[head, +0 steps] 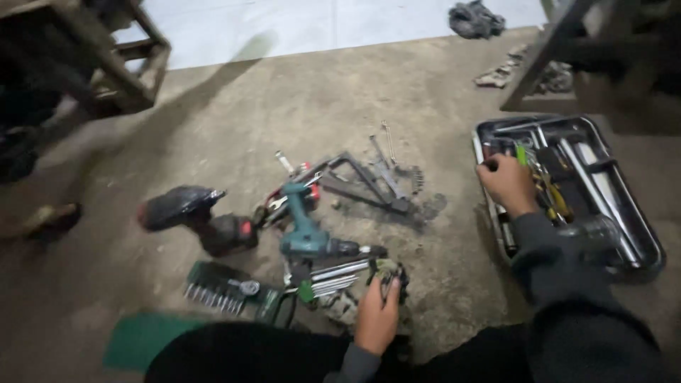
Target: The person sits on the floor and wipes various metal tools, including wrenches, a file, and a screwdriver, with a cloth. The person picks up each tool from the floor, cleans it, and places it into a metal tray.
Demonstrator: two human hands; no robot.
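- Grey concrete floor (234, 128) carries everything here; tools lie in a loose heap near its lower middle, and a dark metal tool tray (642, 234) sits toward the right edge.
- Left hand (377, 315) rests at the near side of the heap, fingers curled over a small dark, mottled object (389, 269). It looks closed around that piece, though blur hides what the piece is.
- Right hand (507, 183) reaches to the tray's left rim, knuckles up, fingers bent down among the tools inside. Whether it has hold of anything I cannot tell; the fingertips are hidden.
- Just beside the right hand, toward the tray's middle, lie pliers with yellow handles (550, 195) and a green-handled tool (521, 154). Their long axes run roughly along the tray's length, away from the person.
- Long silver bars (592, 177) lie along the tray's far side, parallel to its long rim.
- Teal cordless drill (305, 227) lies just beyond the left hand, body running left to right, its chuck pointing right toward the small object.
- Bright metal wrenches (337, 276) fan out between the drill and the left hand, touching or nearly touching the fingers.
- Black and red power tool (195, 216) lies further left, well apart from both hands; a green holder of hex keys (220, 287) sits near the heap's lower-left corner.
- Left hand is nearer the heap; right hand is nearer the tray.
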